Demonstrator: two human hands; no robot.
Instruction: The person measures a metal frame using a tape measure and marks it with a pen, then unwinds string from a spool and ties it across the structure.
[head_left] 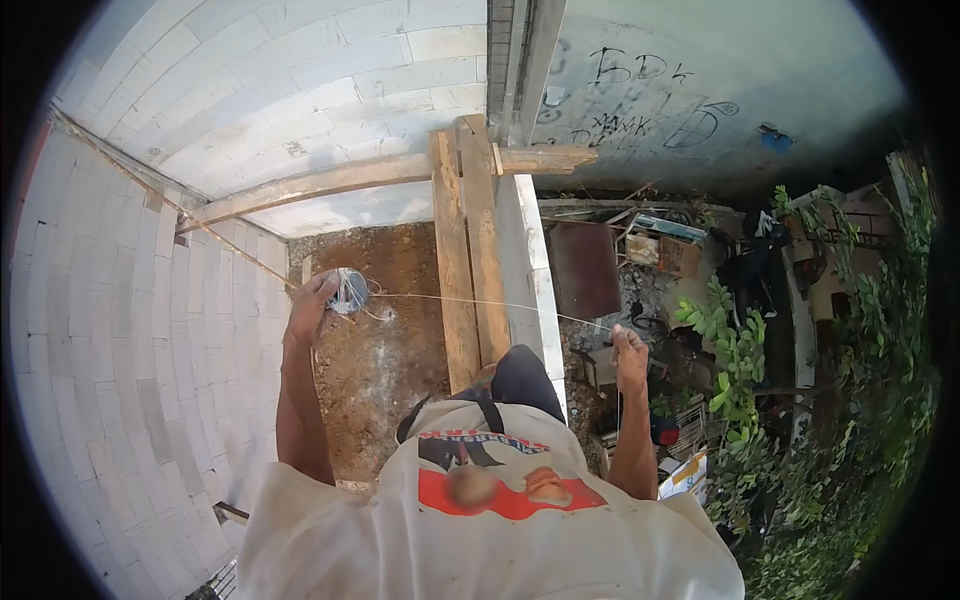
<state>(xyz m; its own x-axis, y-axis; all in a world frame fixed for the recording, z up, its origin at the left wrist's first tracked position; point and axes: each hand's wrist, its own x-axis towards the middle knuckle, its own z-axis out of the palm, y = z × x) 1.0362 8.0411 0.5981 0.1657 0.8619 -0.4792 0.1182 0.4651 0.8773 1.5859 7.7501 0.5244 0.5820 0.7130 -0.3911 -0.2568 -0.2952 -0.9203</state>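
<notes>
On the left, my left hand [313, 303] is closed on a roll of pale string [349, 291], with loose strands curling off it. The string [450, 299] runs nearly level from the roll across two wooden planks to my right hand [629, 352]. My right hand pinches the string between closed fingers, and a thin end hangs below it. Both hands are held out in front of my body, well apart from each other.
Two long planks [455, 260] extend forward beside a block wall top [545, 290]. A wooden beam [330, 181] crosses at the front. Bare soil [385, 350] lies far below at left; debris and a leafy plant [740, 350] are at right.
</notes>
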